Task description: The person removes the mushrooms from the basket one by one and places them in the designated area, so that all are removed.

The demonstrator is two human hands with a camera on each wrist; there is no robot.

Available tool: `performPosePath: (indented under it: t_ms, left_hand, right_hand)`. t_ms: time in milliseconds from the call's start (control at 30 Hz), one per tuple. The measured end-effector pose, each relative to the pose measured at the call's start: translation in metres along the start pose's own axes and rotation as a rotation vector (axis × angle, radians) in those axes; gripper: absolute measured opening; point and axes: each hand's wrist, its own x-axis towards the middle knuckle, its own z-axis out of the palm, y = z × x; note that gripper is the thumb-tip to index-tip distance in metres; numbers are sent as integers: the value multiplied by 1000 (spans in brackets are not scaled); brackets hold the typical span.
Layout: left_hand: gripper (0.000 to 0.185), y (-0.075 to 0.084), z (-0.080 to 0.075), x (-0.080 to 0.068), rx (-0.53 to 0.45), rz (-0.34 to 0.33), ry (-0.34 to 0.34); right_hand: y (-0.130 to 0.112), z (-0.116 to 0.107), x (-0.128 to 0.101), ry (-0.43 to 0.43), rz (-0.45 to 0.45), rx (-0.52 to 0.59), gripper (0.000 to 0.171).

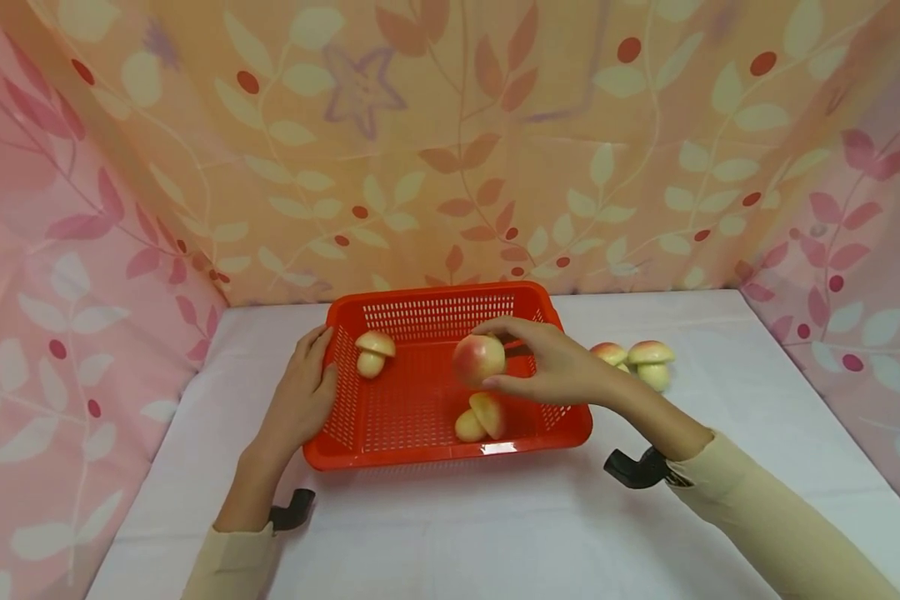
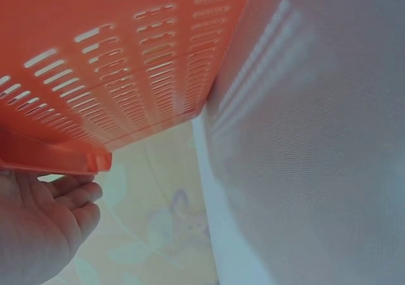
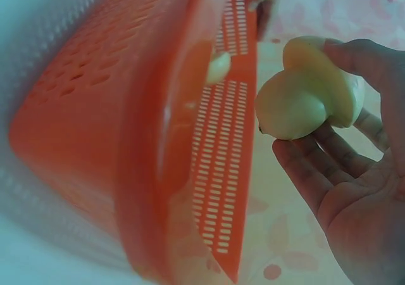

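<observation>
1. A toy mushroom (image 1: 478, 359), pink-capped, hangs above the middle of the orange basket (image 1: 390, 457) at frame centre; in the right wrist view its pale stem shows at upper right (image 3: 292, 111).
2. The right hand (image 1: 557, 367) pinches it between thumb and curled fingers; the fingertips are partly hidden behind the cap.
3. The left hand (image 1: 300, 398) lies against the basket's left wall with fingers fairly straight; the left wrist view shows only part of its palm (image 2: 38, 228) under the rim, so how firmly this grip holds cannot be told.
4. Two more mushrooms sit inside the basket: one upper left (image 1: 373, 352), one tipped over at lower centre (image 1: 482, 417).
5. Two others (image 1: 648, 362) stand on the white desk (image 1: 495, 533) right of the basket, one partly hidden by the wrist.
</observation>
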Motion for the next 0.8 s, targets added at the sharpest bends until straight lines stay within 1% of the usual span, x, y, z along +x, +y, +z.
performPosePath:
  t_ms: [233, 600, 800]
  left_hand:
    - [60, 0, 1, 0, 4, -12, -10]
    - [60, -1, 0, 0, 2, -12, -4]
    - [60, -1, 1, 0, 1, 6, 1]
  right_hand:
    - [0, -12, -7, 32, -10, -22, 57]
    - [-3, -16, -16, 66, -11, -36, 56]
    - [2, -17, -27, 99, 25, -12, 58]
